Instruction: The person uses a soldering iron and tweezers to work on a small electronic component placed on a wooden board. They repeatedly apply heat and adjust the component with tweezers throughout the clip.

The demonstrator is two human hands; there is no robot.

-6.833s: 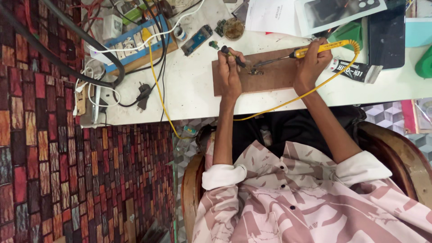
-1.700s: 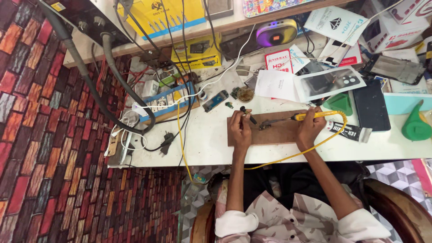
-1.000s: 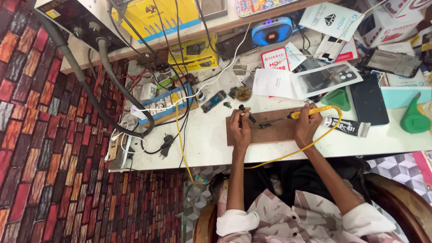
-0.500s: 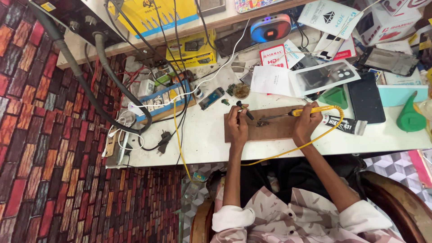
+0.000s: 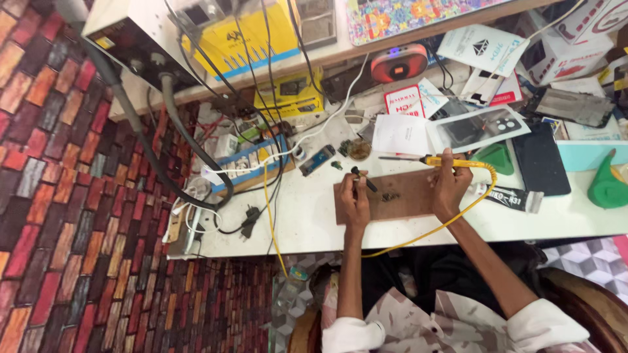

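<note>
hands point(image 5: 356, 196) on brown board point(image 5: 405, 196)

two hands at the bench: the left hand point(image 5: 354, 199) and the right hand point(image 5: 449, 186). one yellow-handled soldering iron point(image 5: 437, 161), one brown wooden board point(image 5: 386, 196), one small black tool point(image 5: 364, 179). one green squeeze bottle point(image 5: 607, 186), one black glue tube point(image 5: 513, 195), one dark phone point(image 5: 540, 167), one yellow box point(image 5: 293, 95).

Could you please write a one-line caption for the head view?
Right hand holds a yellow soldering iron; left hand grips tweezers over a brown board.
</note>
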